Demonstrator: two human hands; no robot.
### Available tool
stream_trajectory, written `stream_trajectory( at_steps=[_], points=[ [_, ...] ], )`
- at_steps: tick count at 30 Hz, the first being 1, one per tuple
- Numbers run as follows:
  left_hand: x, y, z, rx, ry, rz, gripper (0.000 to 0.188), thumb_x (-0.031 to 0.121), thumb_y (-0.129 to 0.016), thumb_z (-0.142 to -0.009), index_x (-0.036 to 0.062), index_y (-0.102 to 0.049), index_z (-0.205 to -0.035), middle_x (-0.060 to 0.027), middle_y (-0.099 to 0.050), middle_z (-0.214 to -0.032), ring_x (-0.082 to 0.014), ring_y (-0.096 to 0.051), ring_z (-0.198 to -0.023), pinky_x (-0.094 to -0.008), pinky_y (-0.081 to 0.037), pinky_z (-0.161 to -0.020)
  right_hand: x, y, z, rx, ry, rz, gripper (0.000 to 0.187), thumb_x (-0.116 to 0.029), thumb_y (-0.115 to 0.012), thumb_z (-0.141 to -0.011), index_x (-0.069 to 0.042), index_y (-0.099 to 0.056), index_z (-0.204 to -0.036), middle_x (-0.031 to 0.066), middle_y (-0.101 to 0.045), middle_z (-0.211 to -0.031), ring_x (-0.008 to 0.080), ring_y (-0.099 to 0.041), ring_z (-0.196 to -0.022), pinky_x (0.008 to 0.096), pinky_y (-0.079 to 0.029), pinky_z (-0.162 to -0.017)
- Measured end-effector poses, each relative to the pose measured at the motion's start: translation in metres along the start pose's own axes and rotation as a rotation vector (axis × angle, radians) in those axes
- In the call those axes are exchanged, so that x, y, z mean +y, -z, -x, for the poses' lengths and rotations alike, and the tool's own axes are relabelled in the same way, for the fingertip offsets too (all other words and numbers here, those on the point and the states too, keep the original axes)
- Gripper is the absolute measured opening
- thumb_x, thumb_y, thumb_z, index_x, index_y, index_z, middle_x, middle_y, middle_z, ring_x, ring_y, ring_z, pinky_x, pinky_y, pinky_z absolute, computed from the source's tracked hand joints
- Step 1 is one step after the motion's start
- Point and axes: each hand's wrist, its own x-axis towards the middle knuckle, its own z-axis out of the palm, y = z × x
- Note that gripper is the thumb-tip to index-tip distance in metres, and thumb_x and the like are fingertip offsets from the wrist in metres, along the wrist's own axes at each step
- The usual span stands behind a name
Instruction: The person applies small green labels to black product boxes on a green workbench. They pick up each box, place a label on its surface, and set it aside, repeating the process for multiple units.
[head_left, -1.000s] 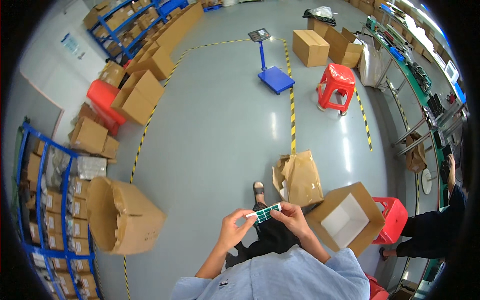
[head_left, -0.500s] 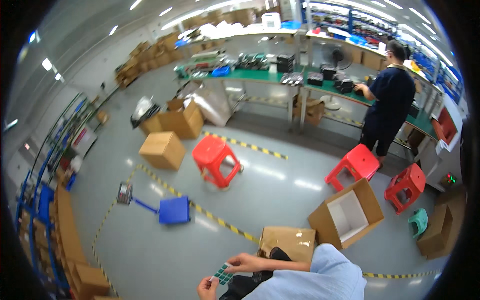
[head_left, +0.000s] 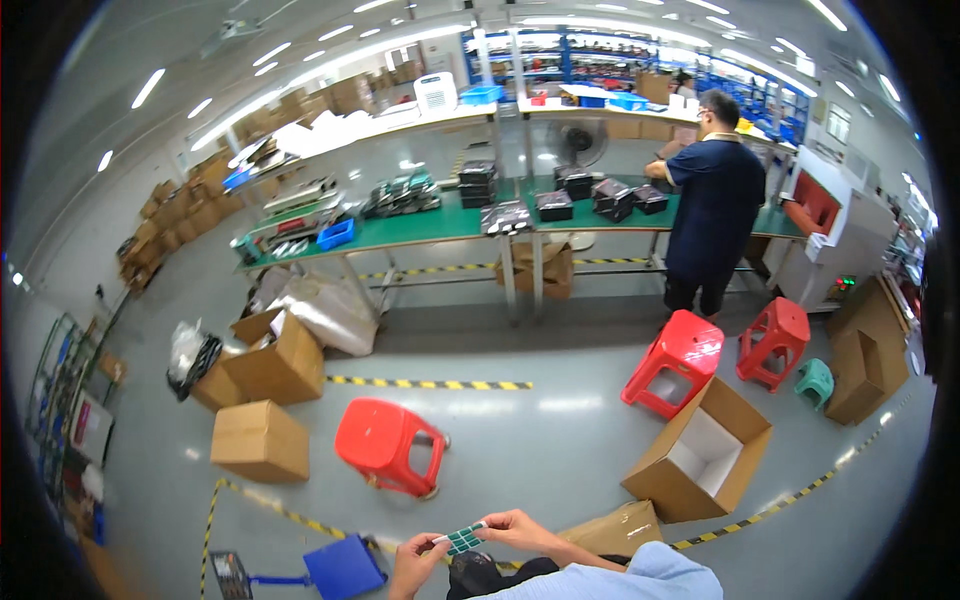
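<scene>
Just right of the blue floor scale [head_left: 345,573], I hold a small white sheet of green rectangles [head_left: 463,540], fingers of my left hand [head_left: 412,565] pinching one end, my right hand [head_left: 511,530] the other. Rectangles fill its rows; I cannot tell if any are missing.

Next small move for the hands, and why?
I'd have the left hand hold its end of the green-and-white sheet steady while the right hand tests the edge of a green patch with a fingertip. Both hands grip the sheet at opposite ends, and white lines separate the patches; whether they peel off, I can't tell.
</scene>
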Motion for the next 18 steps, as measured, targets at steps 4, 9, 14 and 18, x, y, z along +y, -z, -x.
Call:
stream_trajectory(
  at_steps=[4, 9, 14, 18],
  points=[
    [0.048, -0.004, -0.112, -0.326, -0.106, -0.184, 0.023, 0.017, -0.064, -0.081, -0.001, -0.064, -0.095, -0.0045, -0.065, -0.082, -0.0093, -0.059, -0.077, -0.0237, -0.047, -0.07, -0.03, 0.038, -0.035, 0.358, 0.012, 0.056, 0.02, -0.019, -0.059, -0.086, -0.003, -0.066, -0.095, -0.0041, -0.062, -0.084, 0.0039, -0.052, -0.08, 0.02, -0.041, -0.071],
    [0.1, -0.064, -0.237, -0.598, -0.204, -0.345, 0.025, 0.022, -0.062, -0.082, 0.0003, -0.064, -0.096, -0.0073, -0.066, -0.084, -0.0133, -0.061, -0.079, -0.0274, -0.048, -0.072, -0.045, 0.12, -0.063, 0.659, 0.078, -0.068, 0.018, -0.015, -0.061, -0.085, -0.001, -0.064, -0.096, -0.0013, -0.062, -0.086, 0.0055, -0.053, -0.08, 0.0198, -0.042, -0.073],
    [0.128, -0.122, -0.351, -0.646, -0.215, -0.314, 0.025, 0.021, -0.063, -0.082, 0.0002, -0.064, -0.096, -0.007, -0.066, -0.084, -0.0126, -0.061, -0.08, -0.0268, -0.047, -0.072, -0.092, 0.218, -0.113, 0.736, 0.073, -0.132, 0.019, -0.015, -0.062, -0.084, 0.0, -0.064, -0.096, -0.0005, -0.062, -0.086, 0.0062, -0.054, -0.08, 0.0211, -0.043, -0.073],
    [0.138, -0.146, -0.441, -0.596, -0.027, -0.079, 0.025, 0.02, -0.063, -0.083, -0.001, -0.063, -0.097, -0.0056, -0.065, -0.085, -0.0109, -0.06, -0.081, -0.0255, -0.047, -0.073, -0.131, 0.302, -0.168, 0.674, 0.107, 0.062, 0.021, -0.017, -0.062, -0.084, -0.001, -0.065, -0.096, 0.0, -0.063, -0.085, 0.0063, -0.053, -0.079, 0.0217, -0.044, -0.071]
  ],
)
